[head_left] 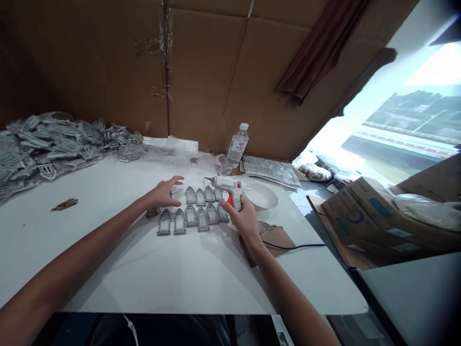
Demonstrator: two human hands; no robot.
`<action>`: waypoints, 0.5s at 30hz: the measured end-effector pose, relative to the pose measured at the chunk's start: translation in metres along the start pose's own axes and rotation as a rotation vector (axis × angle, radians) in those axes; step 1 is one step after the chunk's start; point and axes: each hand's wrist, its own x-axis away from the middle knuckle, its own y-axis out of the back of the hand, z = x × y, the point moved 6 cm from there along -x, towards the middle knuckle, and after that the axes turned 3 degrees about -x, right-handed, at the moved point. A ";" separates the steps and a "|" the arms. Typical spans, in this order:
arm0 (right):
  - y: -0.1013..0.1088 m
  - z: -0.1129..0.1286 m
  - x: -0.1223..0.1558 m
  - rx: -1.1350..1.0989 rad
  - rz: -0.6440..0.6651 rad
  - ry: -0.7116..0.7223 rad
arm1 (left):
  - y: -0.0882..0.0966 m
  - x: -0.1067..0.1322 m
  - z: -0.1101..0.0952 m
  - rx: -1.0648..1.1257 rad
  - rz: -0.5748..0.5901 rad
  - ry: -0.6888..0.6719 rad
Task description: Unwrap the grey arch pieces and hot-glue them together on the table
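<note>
My right hand (248,217) is wrapped round the handle of a white hot glue gun (226,184) with an orange trigger. Its nozzle points left, above several small grey arch-shaped pieces (179,220) laid out in two rows on the white table (201,269). At the left end of these rows is my left hand (163,193), thumb and fingers spread apart. A grey piece shows partly between its fingers, seemingly on the table. Another small grey piece (151,211) lies partly hidden under the left wrist.
Bagged grey parts (54,144) are heaped at the back left. Behind the glue gun stand a water bottle (237,146), a white round dish (264,194) and folded newspaper (270,170). Torn cardboard (275,235) and a black cord (306,246) lie right. Cardboard boxes (382,221) stand beyond the edge.
</note>
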 end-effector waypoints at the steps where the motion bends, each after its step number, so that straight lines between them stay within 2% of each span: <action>1: 0.001 0.000 0.000 -0.020 0.006 -0.013 | -0.006 -0.009 0.000 0.002 0.018 -0.020; 7: 0.004 0.003 0.003 -0.057 0.011 -0.018 | -0.023 -0.042 0.005 0.004 0.042 -0.080; 15: 0.004 0.002 0.002 -0.039 0.033 -0.030 | -0.034 -0.049 -0.003 -0.028 0.070 -0.100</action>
